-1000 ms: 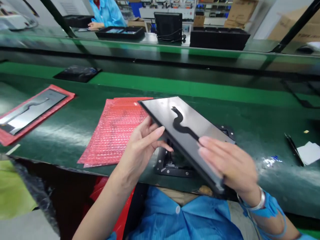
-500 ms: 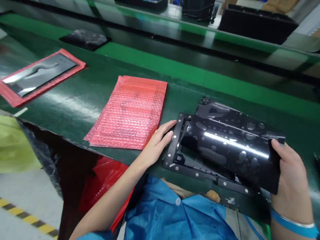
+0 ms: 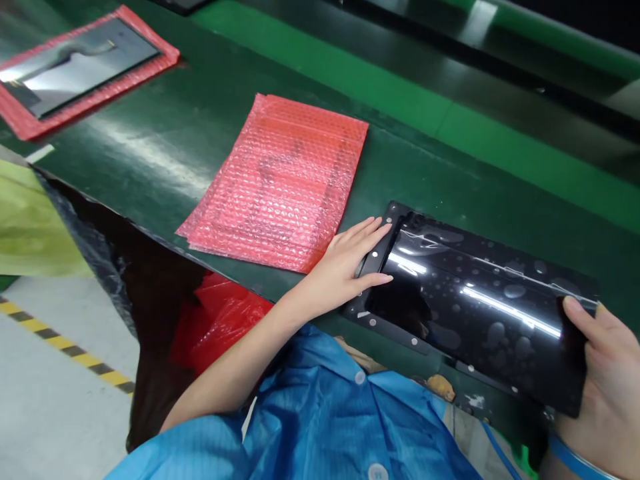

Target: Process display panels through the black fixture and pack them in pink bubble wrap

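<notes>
A glossy black panel [image 3: 450,313], its surface film marked with bubbles, lies over a black frame [image 3: 383,323] dotted with small pale discs along its border. My right hand [image 3: 607,353] grips the panel's right end, thumb on top and the other fingers beneath. At the opposite end, my left hand [image 3: 353,267] rests on the frame's left border with its fingers stretched out. Its thumb reaches the panel's left edge. The panel covers most of the frame's inside.
Left of my hands, red bubble-wrap sleeves [image 3: 285,187] lie stacked on the green table [image 3: 210,120]. Farther left, a flat screen [image 3: 85,63] rests on red bubble wrap. Red plastic [image 3: 220,320] hangs below the table edge, near a yellow-green cloth [image 3: 37,227].
The panel has come down onto the frame, covering the opening that showed before. My left hand has moved farther onto the frame's border. The view has tilted downward.
</notes>
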The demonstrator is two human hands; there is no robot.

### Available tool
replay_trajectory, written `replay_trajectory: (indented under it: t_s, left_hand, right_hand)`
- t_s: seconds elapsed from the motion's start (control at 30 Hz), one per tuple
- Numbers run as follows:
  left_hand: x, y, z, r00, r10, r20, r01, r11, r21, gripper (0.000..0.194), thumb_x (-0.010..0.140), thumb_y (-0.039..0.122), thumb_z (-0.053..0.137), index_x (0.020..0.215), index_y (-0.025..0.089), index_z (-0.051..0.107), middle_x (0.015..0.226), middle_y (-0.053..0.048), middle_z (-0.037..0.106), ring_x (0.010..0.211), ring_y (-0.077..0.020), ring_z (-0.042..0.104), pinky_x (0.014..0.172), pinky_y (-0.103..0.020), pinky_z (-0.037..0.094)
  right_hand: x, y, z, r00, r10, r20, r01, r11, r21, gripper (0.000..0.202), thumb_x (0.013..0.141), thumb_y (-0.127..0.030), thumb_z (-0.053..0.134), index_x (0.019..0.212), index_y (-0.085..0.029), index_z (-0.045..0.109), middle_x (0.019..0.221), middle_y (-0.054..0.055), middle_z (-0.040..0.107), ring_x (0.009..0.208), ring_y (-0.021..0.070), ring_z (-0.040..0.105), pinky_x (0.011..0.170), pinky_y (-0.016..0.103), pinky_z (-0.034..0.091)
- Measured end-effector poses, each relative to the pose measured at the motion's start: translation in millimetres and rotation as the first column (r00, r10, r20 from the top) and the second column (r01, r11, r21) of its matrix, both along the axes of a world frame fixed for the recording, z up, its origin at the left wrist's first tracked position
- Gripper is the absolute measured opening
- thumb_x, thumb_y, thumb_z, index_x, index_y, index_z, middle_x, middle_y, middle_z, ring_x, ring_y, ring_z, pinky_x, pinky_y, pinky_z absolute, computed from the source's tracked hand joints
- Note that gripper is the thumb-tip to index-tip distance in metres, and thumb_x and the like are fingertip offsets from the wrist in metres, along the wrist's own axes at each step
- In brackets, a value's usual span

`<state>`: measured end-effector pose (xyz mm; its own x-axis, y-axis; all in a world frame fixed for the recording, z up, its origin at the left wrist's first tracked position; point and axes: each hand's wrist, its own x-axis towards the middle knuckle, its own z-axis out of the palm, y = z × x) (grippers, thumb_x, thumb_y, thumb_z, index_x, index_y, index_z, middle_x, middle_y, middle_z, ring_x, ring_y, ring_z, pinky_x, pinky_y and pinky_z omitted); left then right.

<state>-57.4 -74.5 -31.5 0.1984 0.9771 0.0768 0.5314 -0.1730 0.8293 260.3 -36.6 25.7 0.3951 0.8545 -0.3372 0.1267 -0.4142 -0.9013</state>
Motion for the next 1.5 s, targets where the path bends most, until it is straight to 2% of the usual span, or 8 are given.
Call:
replay_trajectory:
  t_s: [0.17, 0.53, 0.77, 1.07, 1.23, 1.33, 1.43, 1.5]
  left_hand:
    - [0, 0, -0.3, 0.999, -0.010, -0.045, 0.012, 0.999, 0.033, 0.075, 0.095, 0.061, 0.058, 0.159, 0.028, 0.037, 0.167, -0.011, 0.033, 0.157, -0.0301, 0.025, 0.126, -0.050, 0.021]
    - [2, -1, 2.2, 0.995, -0.018, -0.094, 0.018, 1.000, 0.003, 0.069, 0.097, 0.057, 0.057, 0.158, 0.029, 0.041, 0.169, -0.009, 0.029, 0.157, -0.0308, 0.022, 0.126, -0.051, 0.020]
    - [4, -1, 5.7, 0.977, -0.034, -0.209, 0.038, 0.999, 0.017, 0.052, 0.098, 0.043, 0.062, 0.149, 0.033, 0.055, 0.169, -0.009, 0.027, 0.157, -0.0303, 0.023, 0.123, -0.054, 0.025]
    - [9, -1, 5.6, 0.962, -0.027, -0.273, 0.041, 0.998, 0.046, 0.051, 0.097, 0.045, 0.063, 0.146, 0.034, 0.057, 0.169, -0.013, 0.027, 0.157, -0.0320, 0.022, 0.121, -0.055, 0.030]
    - [11, -1, 5.4, 0.959, -0.021, -0.283, 0.039, 0.998, 0.058, 0.050, 0.097, 0.044, 0.063, 0.145, 0.032, 0.059, 0.168, -0.016, 0.028, 0.157, -0.0318, 0.023, 0.121, -0.054, 0.030]
    - [11, -2, 6.4, 0.955, -0.019, -0.296, 0.036, 0.998, 0.050, 0.050, 0.097, 0.045, 0.063, 0.145, 0.032, 0.059, 0.168, -0.016, 0.028, 0.157, -0.0314, 0.023, 0.121, -0.055, 0.031]
    - [11, -2, 5.7, 0.952, -0.009, -0.305, 0.024, 0.999, 0.044, 0.049, 0.098, 0.046, 0.062, 0.146, 0.034, 0.058, 0.168, -0.013, 0.028, 0.157, -0.0304, 0.023, 0.121, -0.055, 0.031]
    - [9, -1, 4.4, 0.950, -0.002, -0.312, 0.019, 0.999, 0.050, 0.050, 0.097, 0.045, 0.063, 0.145, 0.034, 0.058, 0.168, -0.012, 0.029, 0.157, -0.0303, 0.024, 0.121, -0.054, 0.031]
  right_hand:
    - [1, 0, -1.6, 1.000, -0.011, -0.010, 0.011, 1.000, -0.014, 0.042, 0.055, -0.039, 0.085, 0.091, -0.022, 0.071, 0.076, 0.005, 0.072, 0.074, 0.0314, 0.073, 0.074, 0.048, 0.062]
    - [-1, 1, -1.0, 0.999, -0.021, 0.035, 0.021, 1.000, 0.002, 0.042, 0.057, -0.040, 0.086, 0.092, -0.021, 0.071, 0.080, 0.007, 0.073, 0.081, 0.0312, 0.073, 0.076, 0.047, 0.062]
    - [-3, 0, 2.2, 1.000, -0.008, 0.011, 0.008, 1.000, -0.030, 0.056, 0.044, -0.044, 0.092, 0.092, -0.024, 0.072, 0.080, 0.004, 0.073, 0.077, 0.0313, 0.072, 0.072, 0.048, 0.062]
    - [-5, 6, 5.4, 0.996, -0.001, 0.085, 0.005, 0.999, -0.052, 0.060, 0.036, -0.050, 0.093, 0.085, -0.025, 0.067, 0.075, 0.003, 0.071, 0.075, 0.0311, 0.072, 0.065, 0.043, 0.061]
    - [-6, 4, 5.3, 0.997, 0.053, 0.053, -0.048, 0.996, -0.079, 0.053, 0.047, -0.050, 0.090, 0.089, -0.027, 0.069, 0.081, 0.003, 0.073, 0.072, 0.0287, 0.070, 0.063, 0.042, 0.058]
    - [1, 8, 5.0, 0.991, 0.064, 0.118, -0.050, 0.992, -0.111, 0.052, 0.048, -0.053, 0.087, 0.089, -0.029, 0.068, 0.078, 0.004, 0.072, 0.067, 0.0282, 0.068, 0.058, 0.041, 0.053]
    - [17, 19, 5.0, 0.918, 0.235, 0.320, -0.182, 0.965, -0.187, 0.048, 0.052, -0.067, 0.078, 0.077, -0.028, 0.065, 0.068, 0.004, 0.067, 0.060, 0.0271, 0.062, 0.055, 0.040, 0.046]
    - [26, 28, 6.2, 0.713, 0.424, 0.559, -0.283, 0.903, -0.323, 0.052, 0.061, -0.079, 0.062, 0.060, -0.028, 0.056, 0.055, 0.006, 0.060, 0.053, 0.0257, 0.054, 0.054, 0.040, 0.039]
